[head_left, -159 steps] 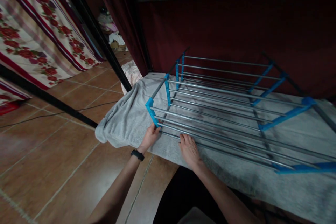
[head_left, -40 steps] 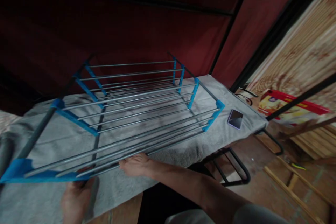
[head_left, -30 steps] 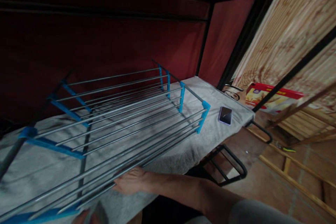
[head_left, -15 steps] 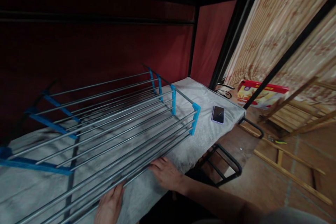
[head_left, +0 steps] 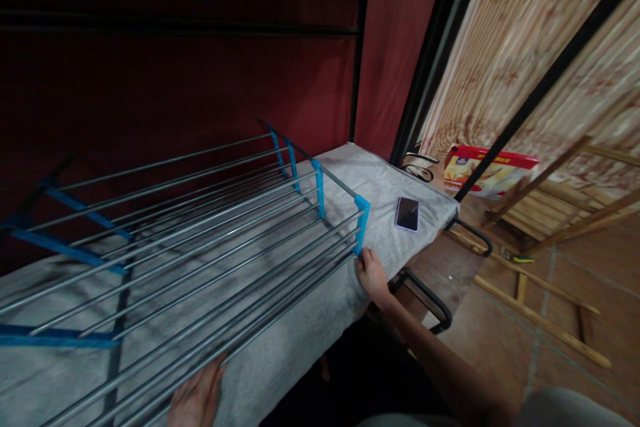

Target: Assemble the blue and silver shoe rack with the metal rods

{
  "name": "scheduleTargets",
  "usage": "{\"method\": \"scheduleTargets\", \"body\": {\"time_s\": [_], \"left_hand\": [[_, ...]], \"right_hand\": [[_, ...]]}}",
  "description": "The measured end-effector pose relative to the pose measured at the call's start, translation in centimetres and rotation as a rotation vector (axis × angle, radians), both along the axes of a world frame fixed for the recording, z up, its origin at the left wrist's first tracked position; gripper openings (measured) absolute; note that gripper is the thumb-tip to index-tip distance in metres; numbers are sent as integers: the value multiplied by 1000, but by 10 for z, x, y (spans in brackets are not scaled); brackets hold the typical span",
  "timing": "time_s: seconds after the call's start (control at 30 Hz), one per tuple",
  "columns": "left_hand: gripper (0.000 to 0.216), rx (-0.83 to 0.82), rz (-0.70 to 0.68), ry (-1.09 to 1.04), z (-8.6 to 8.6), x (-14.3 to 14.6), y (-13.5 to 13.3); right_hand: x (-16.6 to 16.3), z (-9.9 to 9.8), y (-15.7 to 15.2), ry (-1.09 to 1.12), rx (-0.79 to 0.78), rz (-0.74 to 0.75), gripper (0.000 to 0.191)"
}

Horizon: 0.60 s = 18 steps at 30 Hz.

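Observation:
A drying rack of grey metal rods with blue plastic brackets lies across the bed. My left hand is at its near side, the fingers closed over the front rods; the frame's bottom edge cuts the hand off. At the rack's near right corner, my right hand grips the lower end of the blue corner bracket, its fingertips partly hidden behind it. The rack's left end runs out of view.
A phone lies on the grey bedcover, right of the rack. Dark bed-frame bars surround the bed. On the floor are a red and yellow box, a wooden frame and a black metal frame.
My right hand has moved right along the front rods to the blue corner bracket. My left hand stays at the front rods. The view has shifted slightly.

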State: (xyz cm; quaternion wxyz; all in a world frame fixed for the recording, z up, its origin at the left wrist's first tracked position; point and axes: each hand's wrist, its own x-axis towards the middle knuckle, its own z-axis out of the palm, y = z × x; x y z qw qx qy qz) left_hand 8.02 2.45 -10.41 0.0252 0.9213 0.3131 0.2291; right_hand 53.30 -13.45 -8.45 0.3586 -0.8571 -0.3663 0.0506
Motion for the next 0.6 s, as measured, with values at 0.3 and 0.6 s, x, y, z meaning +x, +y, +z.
{"method": "scheduleTargets", "body": {"time_s": [0.3,0.6], "left_hand": [[36,9,-20,-15,10,3,-3],[38,-56,7,-14,14,5,-7]], "right_hand": [[1,-6,10,-51,-119,-81,15],[-2,-7,12,-132,-168,-91,16]]}}
